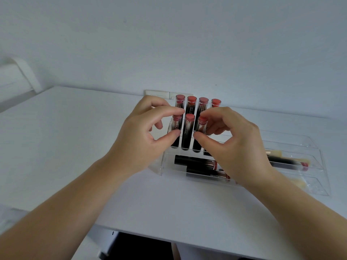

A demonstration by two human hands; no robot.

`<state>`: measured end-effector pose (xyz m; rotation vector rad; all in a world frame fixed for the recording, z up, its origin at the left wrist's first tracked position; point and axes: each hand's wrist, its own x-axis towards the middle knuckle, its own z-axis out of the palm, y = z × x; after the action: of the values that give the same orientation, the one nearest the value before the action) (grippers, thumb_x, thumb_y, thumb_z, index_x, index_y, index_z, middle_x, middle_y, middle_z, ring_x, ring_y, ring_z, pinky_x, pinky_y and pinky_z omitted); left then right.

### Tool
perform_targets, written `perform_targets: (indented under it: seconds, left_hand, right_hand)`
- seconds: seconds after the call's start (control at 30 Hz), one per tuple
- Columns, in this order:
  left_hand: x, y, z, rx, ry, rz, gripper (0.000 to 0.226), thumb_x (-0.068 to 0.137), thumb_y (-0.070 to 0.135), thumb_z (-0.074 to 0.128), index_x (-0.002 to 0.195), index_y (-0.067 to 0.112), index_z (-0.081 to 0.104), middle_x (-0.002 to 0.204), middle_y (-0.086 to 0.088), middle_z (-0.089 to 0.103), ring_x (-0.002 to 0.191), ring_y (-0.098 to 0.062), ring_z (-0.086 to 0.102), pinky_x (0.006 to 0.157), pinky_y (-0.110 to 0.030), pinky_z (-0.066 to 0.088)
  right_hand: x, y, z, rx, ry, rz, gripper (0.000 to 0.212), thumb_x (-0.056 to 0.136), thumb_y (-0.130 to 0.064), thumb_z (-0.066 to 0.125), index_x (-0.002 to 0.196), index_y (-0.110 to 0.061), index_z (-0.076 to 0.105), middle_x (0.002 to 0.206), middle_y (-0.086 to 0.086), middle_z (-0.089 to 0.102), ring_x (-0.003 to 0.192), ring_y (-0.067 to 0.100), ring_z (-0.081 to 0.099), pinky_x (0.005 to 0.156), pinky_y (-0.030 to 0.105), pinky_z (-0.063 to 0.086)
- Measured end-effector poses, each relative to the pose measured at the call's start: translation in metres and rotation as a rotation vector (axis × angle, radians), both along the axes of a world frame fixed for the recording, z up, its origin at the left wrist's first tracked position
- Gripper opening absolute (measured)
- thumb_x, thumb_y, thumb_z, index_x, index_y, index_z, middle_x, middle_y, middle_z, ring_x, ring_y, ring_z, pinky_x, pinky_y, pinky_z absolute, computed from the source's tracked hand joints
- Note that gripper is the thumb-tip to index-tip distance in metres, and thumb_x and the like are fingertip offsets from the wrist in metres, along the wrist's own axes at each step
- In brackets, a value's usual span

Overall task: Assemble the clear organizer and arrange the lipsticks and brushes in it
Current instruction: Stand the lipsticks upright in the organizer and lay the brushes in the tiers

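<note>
— What are you working with there?
— Your organizer (293, 145) is clear, glossy plastic, smooth, with bright edges. The lipsticks (187, 132) you stood in it have shiny dark tubes under clear caps.
— And underneath?
— Your desk (75, 128) looks matt white and smooth. The brush (285, 162) handle has a dark sheen.

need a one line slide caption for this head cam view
Both hands, left and right, pinch upright lipsticks in a clear organizer on a white table.
</note>
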<state>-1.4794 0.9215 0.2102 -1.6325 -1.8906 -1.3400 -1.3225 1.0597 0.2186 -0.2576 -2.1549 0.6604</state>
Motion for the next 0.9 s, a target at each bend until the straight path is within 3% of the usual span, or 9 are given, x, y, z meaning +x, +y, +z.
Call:
perform_targets:
  seconds: [0.2, 0.33, 0.43, 0.53, 0.7, 0.9]
  left_hand:
    - [0.0024, 0.0, 0.0012, 0.003, 0.007, 0.02, 0.041, 0.079, 0.012, 0.078, 0.119, 0.017, 0.071, 0.109, -0.002, 0.057, 0.075, -0.02, 0.054, 0.072, -0.015, 0.039]
    - [0.0044, 0.0001, 0.0021, 0.03, 0.025, 0.019, 0.045, 0.08, 0.014, 0.079, 0.123, 0.018, 0.069, 0.117, -0.004, 0.055, 0.084, -0.009, 0.052, 0.079, -0.009, 0.036]
    - [0.0057, 0.0018, 0.0042, 0.027, 0.075, 0.033, 0.044, 0.082, 0.018, 0.079, 0.124, 0.022, 0.069, 0.125, -0.002, 0.048, 0.089, -0.02, 0.052, 0.088, -0.021, 0.041]
    - [0.0061, 0.0052, 0.0057, 0.023, 0.161, 0.051, 0.035, 0.084, 0.017, 0.079, 0.119, 0.019, 0.073, 0.125, -0.002, 0.046, 0.086, -0.026, 0.049, 0.086, -0.032, 0.044]
    - [0.0057, 0.0074, 0.0055, 0.014, 0.189, 0.081, 0.027, 0.083, 0.018, 0.078, 0.11, 0.02, 0.077, 0.122, 0.0, 0.047, 0.083, -0.027, 0.049, 0.083, -0.034, 0.045]
    - [0.0065, 0.0087, 0.0052, 0.014, 0.201, 0.094, 0.025, 0.083, 0.018, 0.079, 0.108, 0.017, 0.077, 0.121, -0.01, 0.054, 0.082, -0.027, 0.05, 0.081, -0.037, 0.046]
  right_hand:
    - [0.0024, 0.0001, 0.0004, -0.006, -0.013, 0.013, 0.035, 0.079, -0.021, 0.082, 0.109, -0.026, 0.066, 0.09, -0.011, 0.066, 0.084, 0.01, 0.063, 0.078, 0.012, 0.047]
    - [0.004, 0.0008, 0.0, -0.019, -0.007, 0.033, 0.032, 0.079, -0.016, 0.073, 0.108, -0.027, 0.066, 0.089, -0.019, 0.065, 0.085, 0.008, 0.063, 0.078, 0.008, 0.045]
    - [0.0028, 0.0017, -0.0009, -0.024, -0.008, 0.032, 0.035, 0.08, -0.009, 0.073, 0.109, -0.027, 0.065, 0.088, -0.018, 0.067, 0.085, 0.008, 0.064, 0.078, 0.008, 0.045]
    - [0.0022, 0.0026, -0.0018, -0.014, 0.01, 0.024, 0.035, 0.08, -0.007, 0.073, 0.108, -0.028, 0.066, 0.088, -0.017, 0.067, 0.084, 0.008, 0.064, 0.077, 0.008, 0.045]
    - [0.0011, 0.003, -0.0026, -0.007, 0.024, 0.025, 0.034, 0.081, -0.008, 0.075, 0.107, -0.028, 0.066, 0.088, -0.017, 0.067, 0.084, 0.008, 0.064, 0.077, 0.01, 0.047]
    - [0.0004, 0.0041, -0.0041, -0.015, 0.024, 0.024, 0.035, 0.081, -0.01, 0.076, 0.107, -0.031, 0.065, 0.088, -0.016, 0.068, 0.084, 0.009, 0.065, 0.077, 0.008, 0.045]
